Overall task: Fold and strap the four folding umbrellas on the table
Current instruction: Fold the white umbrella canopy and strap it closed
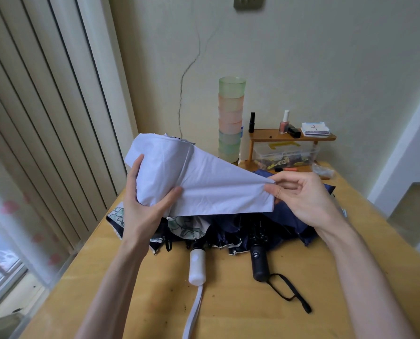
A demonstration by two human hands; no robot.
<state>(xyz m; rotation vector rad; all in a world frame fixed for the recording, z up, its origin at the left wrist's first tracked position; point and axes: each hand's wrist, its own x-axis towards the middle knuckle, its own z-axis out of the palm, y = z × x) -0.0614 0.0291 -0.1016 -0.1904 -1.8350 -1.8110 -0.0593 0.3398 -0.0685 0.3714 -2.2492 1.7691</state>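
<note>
1. Left hand [142, 211]: grasps the gathered bulk of the pale lilac umbrella [204, 182], thumb across the near face of the cloth and fingers wrapped round the far left side. Held up above the bench [228, 302].
2. Right hand [299, 196]: pinches the edge of one lilac panel between thumb and forefinger, with the other fingers loosely curled behind. The cloth is drawn out taut to the right.
3. The lilac umbrella is clear of the bench, spanning from one hand to the other above the other umbrellas.
4. On the bench beneath lies a floral umbrella [186, 227] with a white handle [197, 266] pointing toward the person. Its white strap [194, 311] trails to the near edge.
5. Just right of it is a navy umbrella [289, 218], canopy loose, with a black handle [259, 264] and a black wrist loop [289, 292] lying flat.
6. Hidden: the lilac umbrella's handle and shaft, under cloth and the left hand. The far parts of the canopies on the bench are covered by the held cloth, so I cannot tell how many umbrellas lie in that heap.
7. Far end: a stack of cups [231, 121] and a small wooden shelf [292, 137] with bottles, labels too small to read.
</note>
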